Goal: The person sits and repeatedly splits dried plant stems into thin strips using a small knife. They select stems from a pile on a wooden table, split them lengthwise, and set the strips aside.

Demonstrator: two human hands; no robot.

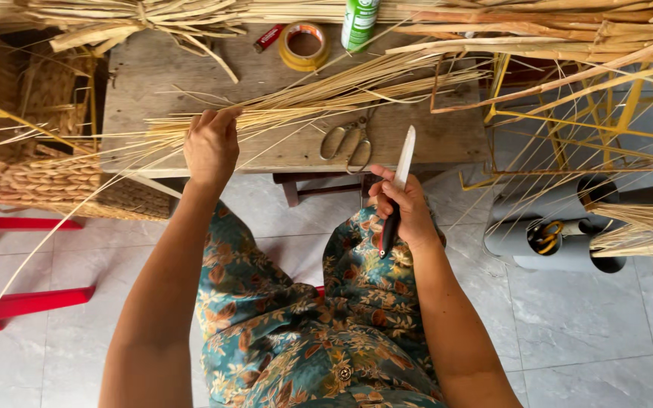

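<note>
My left hand point(211, 143) pinches a bundle of thin pale straw stalks point(326, 94) that lies across a worn wooden bench point(447, 140). My right hand point(403, 208) grips a knife point(400, 177) by its black handle, the white blade pointing up toward the bench edge. A pair of metal scissors point(348, 142) lies on the bench between my two hands, just left of the blade. My knees in floral cloth are below.
A roll of yellow tape point(304, 45), a small red object point(268, 38) and a green-and-white can point(359, 23) stand at the bench's far side. Woven baskets point(69, 185) sit left, a yellow wire frame point(568, 113) and grey tubes point(561, 234) right, red stool legs point(9, 302) lower left.
</note>
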